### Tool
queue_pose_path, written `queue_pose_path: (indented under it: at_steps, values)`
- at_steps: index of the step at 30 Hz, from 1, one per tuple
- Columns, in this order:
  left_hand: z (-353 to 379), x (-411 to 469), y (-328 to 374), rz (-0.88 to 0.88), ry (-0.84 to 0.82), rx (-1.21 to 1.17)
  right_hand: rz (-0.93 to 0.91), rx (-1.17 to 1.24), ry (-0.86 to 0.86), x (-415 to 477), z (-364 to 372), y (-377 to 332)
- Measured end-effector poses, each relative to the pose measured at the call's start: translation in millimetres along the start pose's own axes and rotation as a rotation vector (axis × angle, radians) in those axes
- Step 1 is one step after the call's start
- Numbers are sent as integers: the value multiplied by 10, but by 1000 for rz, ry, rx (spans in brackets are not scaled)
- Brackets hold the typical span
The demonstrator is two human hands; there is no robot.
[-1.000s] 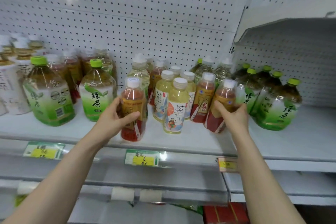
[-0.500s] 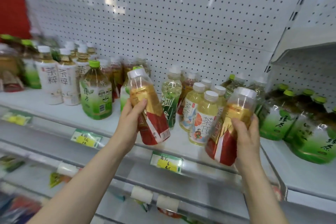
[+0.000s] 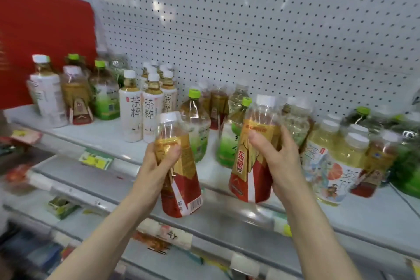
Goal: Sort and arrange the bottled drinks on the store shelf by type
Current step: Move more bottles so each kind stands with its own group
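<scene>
My left hand (image 3: 156, 166) grips a red-and-gold labelled tea bottle (image 3: 181, 179) with a white cap, held in the air in front of the shelf (image 3: 109, 136). A second bottle of the same kind (image 3: 252, 166) is gripped by my right hand (image 3: 279, 161) just to the right, tilted slightly. Behind them stand two green-capped green tea bottles (image 3: 197, 125). White-labelled tea bottles (image 3: 145, 109) stand in a group to the left. Yellow tea bottles (image 3: 331, 161) stand at the right.
A matching red-and-gold bottle (image 3: 77, 98) stands at the far left among mixed bottles. White pegboard (image 3: 250, 29) backs the shelf. A red panel (image 3: 45, 36) is at the upper left. Price tags (image 3: 95, 160) hang on the shelf's front rail; lower shelves lie below.
Both hands have lifted their red-and-gold bottles off the shelf and carried them left along it. The view has swung left, bringing the white-labelled bottles and the red panel closer to centre.
</scene>
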State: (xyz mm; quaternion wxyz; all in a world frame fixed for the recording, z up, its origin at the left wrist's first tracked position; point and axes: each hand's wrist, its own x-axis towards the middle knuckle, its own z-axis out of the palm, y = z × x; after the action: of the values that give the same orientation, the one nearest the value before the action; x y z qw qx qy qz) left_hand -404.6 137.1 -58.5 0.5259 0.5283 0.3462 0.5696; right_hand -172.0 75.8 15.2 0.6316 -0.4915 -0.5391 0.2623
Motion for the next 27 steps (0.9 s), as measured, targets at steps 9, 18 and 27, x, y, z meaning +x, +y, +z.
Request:
queue_pose_path:
  at_steps: [9,18,27]
  values:
    - [-829,781,391,68,-181,42,-253,-340,312,1164,818,-774]
    - [-779,1159,421,90,-265,65,-49,-808,119,2033,1005,-533]
    - [-742,1351,286,49,-271,71,230,-1280,-339,2225,1073,-31]
